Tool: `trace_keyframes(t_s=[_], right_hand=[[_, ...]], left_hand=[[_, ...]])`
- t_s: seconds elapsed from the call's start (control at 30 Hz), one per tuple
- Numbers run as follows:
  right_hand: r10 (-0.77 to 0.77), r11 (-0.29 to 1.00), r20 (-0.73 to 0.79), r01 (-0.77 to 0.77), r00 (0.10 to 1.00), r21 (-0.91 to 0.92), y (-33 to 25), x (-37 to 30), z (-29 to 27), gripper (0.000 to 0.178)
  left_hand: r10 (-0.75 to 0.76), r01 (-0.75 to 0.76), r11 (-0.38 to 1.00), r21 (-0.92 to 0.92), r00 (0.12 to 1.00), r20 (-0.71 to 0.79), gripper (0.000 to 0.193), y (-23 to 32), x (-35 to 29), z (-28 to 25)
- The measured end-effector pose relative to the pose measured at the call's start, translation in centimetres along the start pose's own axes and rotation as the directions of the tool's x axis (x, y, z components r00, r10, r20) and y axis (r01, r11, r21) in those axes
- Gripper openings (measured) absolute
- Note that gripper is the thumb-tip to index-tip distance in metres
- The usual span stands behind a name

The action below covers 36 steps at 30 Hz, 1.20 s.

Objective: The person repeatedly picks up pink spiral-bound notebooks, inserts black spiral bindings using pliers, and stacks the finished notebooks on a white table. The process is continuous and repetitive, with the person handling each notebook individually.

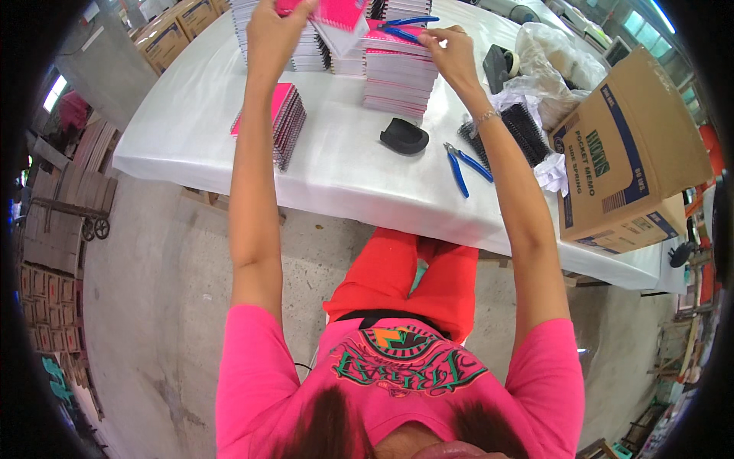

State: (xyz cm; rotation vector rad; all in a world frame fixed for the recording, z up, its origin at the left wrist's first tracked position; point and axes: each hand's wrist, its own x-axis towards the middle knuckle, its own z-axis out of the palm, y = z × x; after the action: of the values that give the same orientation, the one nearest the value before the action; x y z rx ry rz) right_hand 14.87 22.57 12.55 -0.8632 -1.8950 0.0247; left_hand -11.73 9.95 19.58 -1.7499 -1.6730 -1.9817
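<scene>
My left hand point(274, 32) is stretched out over the white table point(191, 138) and grips a pink spiral notebook point(340, 11) by its left edge, above the far stacks. My right hand point(451, 47) reaches to the top of a tall stack of pink notebooks point(399, 76). Its fingertips are pinched together at the stack's top corner, right at the handle ends of blue-handled pliers point(405, 24) lying there. Whether the fingers hold the pliers or the top cover is unclear.
A lower stack of pink notebooks point(277, 116) sits at the left. Near the front edge lie a black curved piece point(404, 136), a second pair of blue pliers point(466, 164) and black spiral coils point(520, 126). A cardboard box point(627, 153), a tape dispenser point(498, 65) and plastic bags point(554, 57) stand at the right.
</scene>
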Motion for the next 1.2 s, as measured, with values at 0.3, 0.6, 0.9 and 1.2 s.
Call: trace_keyframes(t_s=[0.3, 0.6, 0.9, 1.2], right_hand=[[-0.269, 0.945, 0.267, 0.201, 0.925, 0.257, -10.9, -7.9, -6.0, 0.062], [0.438, 0.779, 0.152, -0.459, 0.886, 0.427, -8.3, -18.1, -4.9, 0.026], [0.643, 0.664, 0.133, -0.635, 0.754, 0.395, -9.3, -22.6, -4.0, 0.024], [0.572, 0.556, 0.271, -0.609, 0.774, 0.566, -9.4, -23.3, -1.2, 0.036]], left_hand=[[0.209, -0.538, 0.777, 0.325, 0.709, 0.674, 0.021, 5.2, -11.1, 1.7], [0.091, -0.340, 0.925, 0.169, 0.632, 0.770, 0.035, 4.4, -16.1, 5.4], [0.025, -0.339, 0.840, 0.423, 0.804, 0.594, 0.028, 0.4, -20.9, 3.9], [0.098, -0.266, 0.941, 0.209, 0.805, 0.585, 0.027, 0.3, -23.2, 5.3]])
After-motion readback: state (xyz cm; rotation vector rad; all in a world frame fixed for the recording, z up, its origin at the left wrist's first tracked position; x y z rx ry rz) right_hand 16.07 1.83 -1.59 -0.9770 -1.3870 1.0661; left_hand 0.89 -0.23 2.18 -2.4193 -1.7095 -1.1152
